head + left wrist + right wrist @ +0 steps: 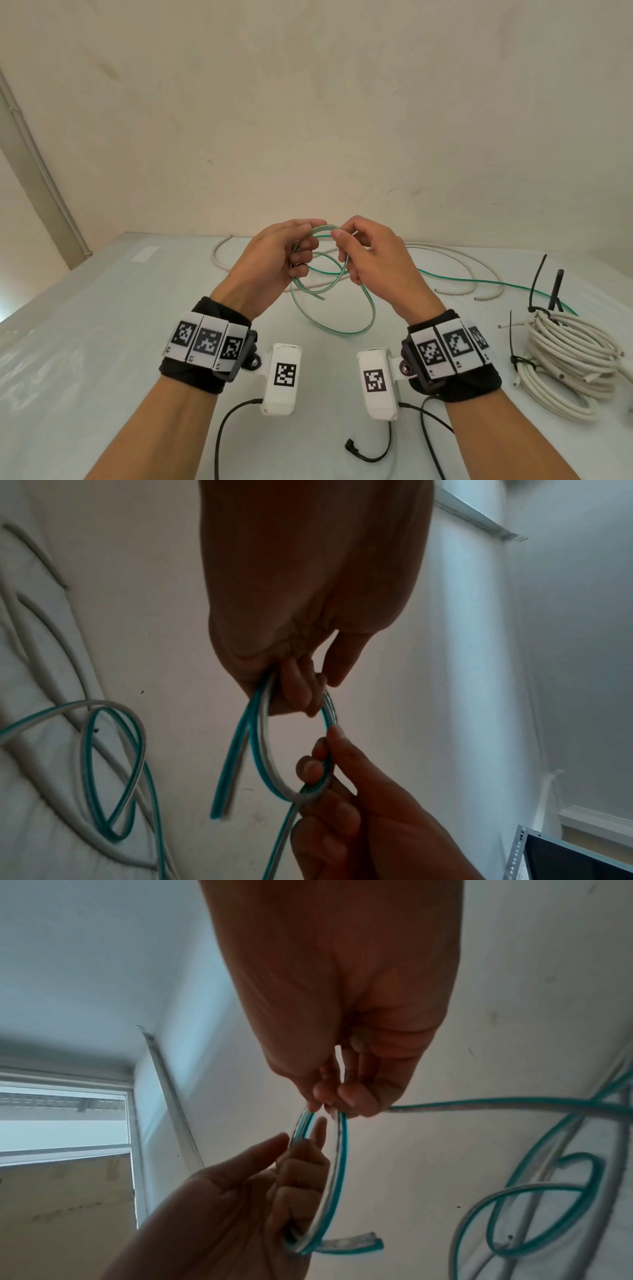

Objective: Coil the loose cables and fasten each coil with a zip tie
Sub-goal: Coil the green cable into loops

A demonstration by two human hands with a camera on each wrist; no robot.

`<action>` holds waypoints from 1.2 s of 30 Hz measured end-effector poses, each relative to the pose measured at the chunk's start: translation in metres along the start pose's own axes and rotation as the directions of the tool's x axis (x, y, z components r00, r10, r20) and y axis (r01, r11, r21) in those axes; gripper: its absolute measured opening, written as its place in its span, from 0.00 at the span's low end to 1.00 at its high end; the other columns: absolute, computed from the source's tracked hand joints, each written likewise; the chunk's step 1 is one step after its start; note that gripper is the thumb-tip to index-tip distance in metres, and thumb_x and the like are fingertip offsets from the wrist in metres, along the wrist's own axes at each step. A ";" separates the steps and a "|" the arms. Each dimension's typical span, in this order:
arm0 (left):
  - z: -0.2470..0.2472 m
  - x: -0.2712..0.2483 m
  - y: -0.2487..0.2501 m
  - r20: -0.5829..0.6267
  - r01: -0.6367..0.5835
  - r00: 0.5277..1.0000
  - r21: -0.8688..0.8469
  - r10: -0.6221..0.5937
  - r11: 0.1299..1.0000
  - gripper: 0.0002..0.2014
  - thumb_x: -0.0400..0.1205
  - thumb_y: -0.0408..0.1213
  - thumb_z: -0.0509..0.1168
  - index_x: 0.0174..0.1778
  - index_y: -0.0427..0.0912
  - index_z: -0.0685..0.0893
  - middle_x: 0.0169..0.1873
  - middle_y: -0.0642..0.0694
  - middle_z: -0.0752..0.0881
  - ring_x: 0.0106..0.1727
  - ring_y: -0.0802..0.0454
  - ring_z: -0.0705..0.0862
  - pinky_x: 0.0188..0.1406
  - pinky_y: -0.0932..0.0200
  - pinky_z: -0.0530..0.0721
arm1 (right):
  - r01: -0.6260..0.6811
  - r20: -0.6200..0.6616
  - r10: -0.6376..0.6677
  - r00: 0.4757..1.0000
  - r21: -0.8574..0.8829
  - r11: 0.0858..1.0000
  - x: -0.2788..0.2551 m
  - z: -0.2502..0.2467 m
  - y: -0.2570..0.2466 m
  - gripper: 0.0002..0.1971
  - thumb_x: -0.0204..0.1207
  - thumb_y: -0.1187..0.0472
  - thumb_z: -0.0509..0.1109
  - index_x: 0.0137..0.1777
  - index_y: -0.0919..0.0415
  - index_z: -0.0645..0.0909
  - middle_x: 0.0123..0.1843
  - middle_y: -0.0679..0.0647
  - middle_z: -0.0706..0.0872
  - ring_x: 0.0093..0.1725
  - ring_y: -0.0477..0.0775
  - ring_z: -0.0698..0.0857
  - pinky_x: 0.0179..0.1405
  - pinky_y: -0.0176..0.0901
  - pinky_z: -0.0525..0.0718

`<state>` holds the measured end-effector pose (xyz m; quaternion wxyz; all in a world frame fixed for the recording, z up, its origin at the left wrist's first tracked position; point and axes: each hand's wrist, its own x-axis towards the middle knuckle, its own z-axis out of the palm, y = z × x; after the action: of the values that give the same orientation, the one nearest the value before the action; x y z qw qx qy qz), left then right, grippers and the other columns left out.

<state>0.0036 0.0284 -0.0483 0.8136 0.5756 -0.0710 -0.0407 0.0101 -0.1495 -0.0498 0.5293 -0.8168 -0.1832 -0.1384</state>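
- Green-and-white flat cable (337, 310): raised above the tabletop (102, 308) between both hands, first small loops formed at the top; remainder trailing down in a larger loop and off to the right across the surface.
- Cut end (359, 1244) hanging free below the held loop.
- Left hand (270, 263): fingers curled round the gathered loops, thumb on top.
- Right hand (370, 253): thumb and fingertips pinching the strand at the top of the loop, remaining fingers curled.
- Handling, as judged: light, thin, flexible, with some spring; likely to uncoil once released. Flat section likely to twist between turns.
- Hold points, as judged: gathered turns kept clamped at one spot in the left hand; free run fed in by the right hand just beside that spot.
- Loose white cable (445, 263): lying beyond the hands on the tabletop, uncoiled.
- White coiled cables (568, 359): lying at the right edge, already bound with black zip ties (522, 361).
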 end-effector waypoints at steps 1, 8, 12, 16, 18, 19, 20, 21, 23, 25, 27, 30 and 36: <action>0.000 0.000 0.000 0.017 0.026 1.000 -0.014 -0.025 1.000 0.16 0.91 0.34 0.57 0.67 0.30 0.85 0.33 0.48 0.72 0.31 0.55 0.65 0.28 0.62 0.63 | -0.011 -0.019 0.012 1.000 0.031 0.999 0.000 -0.001 0.000 0.13 0.87 0.51 0.69 0.43 0.56 0.82 0.34 0.54 0.88 0.26 0.53 0.79 0.33 0.53 0.82; -0.004 -0.003 -0.001 0.099 0.109 0.990 -0.105 -0.099 0.988 0.20 0.88 0.34 0.56 0.57 0.24 0.90 0.36 0.43 0.75 0.38 0.49 0.74 0.39 0.56 0.78 | -0.054 -0.064 0.063 0.996 0.128 0.990 0.002 -0.004 0.005 0.12 0.86 0.52 0.71 0.44 0.57 0.84 0.33 0.54 0.85 0.25 0.49 0.78 0.29 0.44 0.79; -0.009 -0.004 0.000 0.103 0.094 0.991 -0.096 -0.084 0.991 0.18 0.88 0.32 0.58 0.55 0.25 0.91 0.39 0.40 0.79 0.42 0.47 0.78 0.45 0.55 0.85 | -0.063 -0.071 0.075 0.995 0.158 0.985 0.003 -0.010 0.006 0.12 0.86 0.52 0.71 0.44 0.57 0.85 0.34 0.56 0.85 0.26 0.50 0.78 0.30 0.44 0.79; -0.012 -0.003 -0.001 0.132 0.099 0.988 -0.122 -0.082 0.988 0.19 0.87 0.32 0.56 0.58 0.24 0.90 0.40 0.40 0.80 0.43 0.46 0.79 0.47 0.55 0.87 | -0.060 -0.051 0.071 0.996 0.182 0.981 0.003 -0.013 0.005 0.12 0.86 0.52 0.71 0.45 0.59 0.85 0.35 0.57 0.85 0.27 0.52 0.76 0.30 0.44 0.78; -0.013 -0.002 -0.001 0.125 0.075 0.990 -0.073 -0.065 0.995 0.19 0.88 0.31 0.56 0.58 0.25 0.91 0.41 0.39 0.80 0.44 0.46 0.81 0.52 0.53 0.89 | -0.054 -0.056 0.064 0.996 0.169 0.984 0.003 -0.013 0.004 0.12 0.86 0.52 0.72 0.45 0.59 0.85 0.34 0.56 0.84 0.26 0.52 0.76 0.30 0.44 0.78; -0.014 -0.002 -0.001 0.119 0.066 0.991 -0.036 -0.062 0.997 0.18 0.89 0.31 0.57 0.59 0.27 0.91 0.42 0.39 0.81 0.46 0.46 0.82 0.55 0.51 0.89 | -0.048 -0.061 0.058 0.996 0.153 0.987 0.003 -0.013 0.003 0.11 0.86 0.52 0.72 0.45 0.58 0.85 0.33 0.55 0.85 0.26 0.52 0.77 0.30 0.45 0.79; -0.015 -0.002 0.000 0.114 0.062 0.992 0.012 -0.063 0.998 0.17 0.89 0.30 0.58 0.59 0.30 0.92 0.43 0.40 0.82 0.47 0.47 0.83 0.58 0.50 0.89 | -0.041 -0.066 0.050 0.997 0.137 0.990 0.003 -0.013 0.003 0.11 0.86 0.52 0.72 0.44 0.58 0.85 0.33 0.54 0.85 0.25 0.51 0.77 0.30 0.46 0.80; -0.017 -0.003 0.000 0.111 0.061 0.991 0.069 -0.068 0.996 0.15 0.88 0.30 0.60 0.60 0.33 0.93 0.44 0.40 0.83 0.48 0.47 0.83 0.60 0.49 0.88 | -0.034 -0.070 0.043 0.997 0.119 0.992 0.002 -0.012 0.003 0.11 0.85 0.52 0.72 0.44 0.57 0.85 0.32 0.53 0.85 0.25 0.51 0.78 0.31 0.46 0.80; -0.019 -0.004 0.001 0.115 0.073 0.989 0.171 -0.094 0.983 0.14 0.88 0.29 0.63 0.61 0.38 0.93 0.46 0.42 0.85 0.50 0.48 0.84 0.59 0.49 0.89 | -0.023 -0.078 0.030 0.996 0.088 0.996 0.003 -0.012 0.003 0.11 0.85 0.52 0.72 0.43 0.56 0.85 0.32 0.52 0.85 0.25 0.50 0.79 0.31 0.46 0.81; -0.021 -0.005 0.001 0.113 0.095 0.987 0.185 -0.117 0.978 0.13 0.87 0.29 0.67 0.63 0.39 0.93 0.51 0.42 0.88 0.52 0.46 0.86 0.55 0.53 0.90 | -0.019 -0.079 0.024 0.997 0.066 0.998 0.003 -0.011 0.003 0.11 0.85 0.51 0.72 0.43 0.54 0.85 0.31 0.51 0.85 0.25 0.50 0.79 0.31 0.46 0.81; -0.022 -0.004 0.000 0.087 0.103 0.990 0.133 -0.115 0.986 0.14 0.83 0.29 0.71 0.64 0.37 0.92 0.54 0.39 0.88 0.53 0.44 0.87 0.53 0.56 0.91 | -0.021 -0.076 0.025 0.997 0.048 0.999 0.003 -0.011 0.004 0.11 0.85 0.51 0.73 0.42 0.53 0.84 0.31 0.50 0.85 0.24 0.49 0.79 0.32 0.46 0.82; -0.023 -0.003 -0.002 0.037 0.094 0.995 0.026 -0.095 0.995 0.16 0.77 0.31 0.75 0.61 0.36 0.93 0.54 0.38 0.89 0.52 0.44 0.90 0.54 0.55 0.91 | -0.029 -0.074 0.033 0.997 0.051 0.998 0.003 -0.012 0.005 0.11 0.85 0.51 0.73 0.42 0.54 0.84 0.31 0.51 0.85 0.25 0.50 0.79 0.32 0.46 0.82; -0.023 -0.001 -0.001 0.067 0.103 0.994 -0.190 -0.092 0.976 0.12 0.79 0.35 0.73 0.56 0.35 0.94 0.38 0.45 0.84 0.41 0.50 0.86 0.60 0.45 0.91 | -0.041 -0.057 0.044 0.997 0.053 0.998 0.003 -0.012 0.008 0.11 0.85 0.51 0.73 0.43 0.55 0.84 0.30 0.50 0.83 0.25 0.51 0.79 0.33 0.47 0.81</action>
<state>0.0060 0.0498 -0.0574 0.8603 0.4952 -0.0617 -0.1039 0.0161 -0.1632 -0.0498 0.5582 -0.8022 -0.1537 -0.1461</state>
